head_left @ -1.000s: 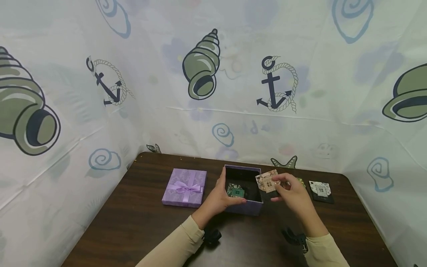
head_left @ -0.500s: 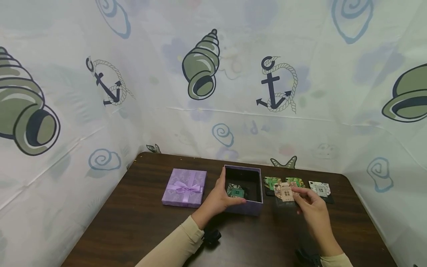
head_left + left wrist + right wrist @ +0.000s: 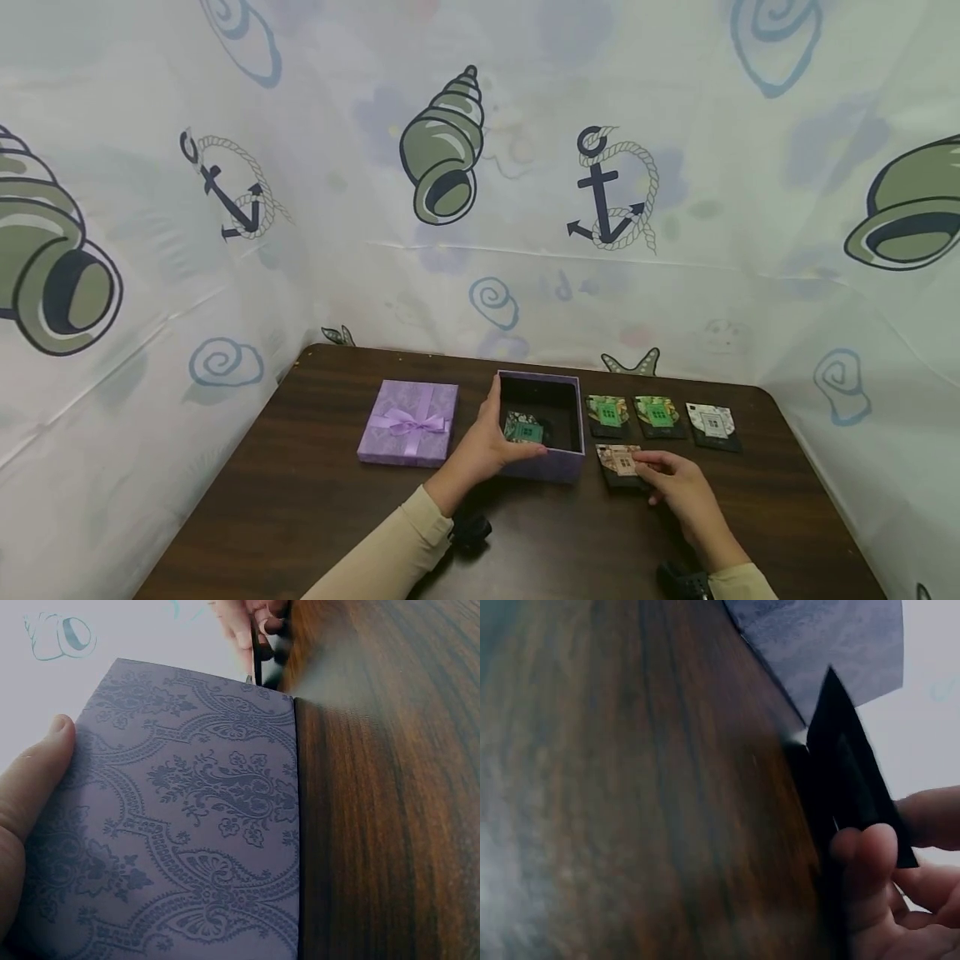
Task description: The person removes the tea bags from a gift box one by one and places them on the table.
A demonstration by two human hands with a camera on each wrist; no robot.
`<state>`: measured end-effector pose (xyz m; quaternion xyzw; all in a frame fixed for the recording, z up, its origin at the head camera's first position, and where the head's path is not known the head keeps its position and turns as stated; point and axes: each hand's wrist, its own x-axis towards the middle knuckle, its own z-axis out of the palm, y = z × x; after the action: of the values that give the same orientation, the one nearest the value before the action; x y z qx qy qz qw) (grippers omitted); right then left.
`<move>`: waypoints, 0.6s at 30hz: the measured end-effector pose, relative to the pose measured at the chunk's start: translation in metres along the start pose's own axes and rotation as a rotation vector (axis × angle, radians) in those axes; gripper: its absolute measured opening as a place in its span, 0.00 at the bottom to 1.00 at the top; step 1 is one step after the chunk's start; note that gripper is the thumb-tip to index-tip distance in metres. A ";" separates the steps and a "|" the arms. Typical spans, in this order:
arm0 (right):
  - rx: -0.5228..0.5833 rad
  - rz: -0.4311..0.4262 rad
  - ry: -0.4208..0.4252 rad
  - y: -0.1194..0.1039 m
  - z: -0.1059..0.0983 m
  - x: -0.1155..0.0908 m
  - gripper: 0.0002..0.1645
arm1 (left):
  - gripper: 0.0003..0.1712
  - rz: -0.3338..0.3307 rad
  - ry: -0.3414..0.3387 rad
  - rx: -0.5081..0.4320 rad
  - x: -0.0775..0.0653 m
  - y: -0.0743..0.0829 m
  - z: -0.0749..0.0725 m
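Note:
My left hand (image 3: 483, 450) holds the near left corner of an open purple box (image 3: 542, 468), thumb along the front and fingers up the left side. In the left wrist view, the thumb lies against the box's patterned wall (image 3: 202, 802). Inside the dark box lies a green-labelled packet (image 3: 527, 429). My right hand (image 3: 678, 492) pinches the right edge of a flat square packet (image 3: 615, 468) with a pinkish-beige printed label and black lower part. It is low over the table, right of the box. In the right wrist view, its dark underside (image 3: 855, 769) tilts up from the wood.
Two green-labelled packets (image 3: 608, 414) (image 3: 660, 414) and a white-labelled packet (image 3: 713, 426) lie in a row behind the right hand. A purple lid (image 3: 410, 423) with a ribbon bow lies left of the box. A printed cloth (image 3: 525, 208) hangs behind the dark wooden table (image 3: 315, 483).
My right hand has carried the pinkish-beige packet from beside the box rim, rightward and then down to the table in front of the row. The left hand has stayed on the box.

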<state>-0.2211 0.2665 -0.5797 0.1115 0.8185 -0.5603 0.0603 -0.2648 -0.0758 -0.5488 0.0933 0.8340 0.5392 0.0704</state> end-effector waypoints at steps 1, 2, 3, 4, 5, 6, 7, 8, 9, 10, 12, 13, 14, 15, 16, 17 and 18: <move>-0.015 -0.006 -0.007 -0.001 0.000 0.000 0.24 | 0.86 0.001 0.000 -0.002 0.001 0.001 0.000; -0.029 -0.014 -0.012 -0.001 0.000 0.001 0.23 | 0.86 -0.001 -0.001 -0.002 0.001 0.002 -0.001; -0.042 -0.022 -0.016 -0.002 0.000 0.002 0.23 | 0.86 -0.002 -0.002 -0.001 0.001 0.003 -0.001; -0.050 -0.028 -0.016 -0.002 0.001 0.002 0.22 | 0.87 -0.004 -0.002 0.001 0.001 0.003 -0.001; -0.062 -0.040 -0.017 -0.001 0.001 0.002 0.22 | 0.86 -0.006 0.000 0.003 0.000 0.003 -0.001; -0.071 -0.050 -0.014 -0.001 0.002 0.003 0.21 | 0.86 -0.007 0.001 0.003 0.000 0.003 -0.001; -0.088 -0.059 -0.007 -0.001 0.002 0.003 0.21 | 0.86 -0.006 0.002 0.006 0.000 0.003 -0.001; -0.103 -0.067 0.000 0.000 0.002 0.004 0.20 | 0.86 -0.006 0.003 0.008 0.000 0.003 -0.001; -0.124 -0.073 0.009 0.001 0.002 0.004 0.19 | 0.86 -0.006 0.003 0.011 0.000 0.003 0.000; -0.150 -0.083 0.017 0.001 0.002 0.004 0.19 | 0.86 -0.006 0.003 0.014 0.000 0.003 0.000; -0.203 -0.099 0.029 0.003 0.002 0.005 0.18 | 0.86 -0.005 0.002 0.017 0.000 0.003 0.000; -0.232 -0.107 0.036 0.003 0.001 0.006 0.17 | 0.86 -0.005 0.001 0.016 0.000 0.003 0.000; -0.251 -0.117 0.037 0.004 0.001 0.007 0.17 | 0.86 -0.006 0.001 0.016 0.001 0.003 0.000; -0.269 -0.128 0.038 0.004 0.001 0.007 0.17 | 0.86 -0.008 0.000 0.018 0.001 0.003 0.000; -0.282 -0.139 0.038 0.003 0.000 0.008 0.17 | 0.86 -0.008 0.000 0.018 0.001 0.002 0.000; -0.285 -0.143 0.036 0.003 0.000 0.008 0.17 | 0.86 -0.009 -0.001 0.019 0.002 0.002 0.000; -0.285 -0.144 0.033 0.003 0.000 0.008 0.17 | 0.86 -0.009 -0.001 0.020 0.003 0.002 0.000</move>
<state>-0.2283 0.2689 -0.5841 0.0519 0.8966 -0.4393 0.0217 -0.2672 -0.0745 -0.5473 0.0906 0.8397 0.5305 0.0724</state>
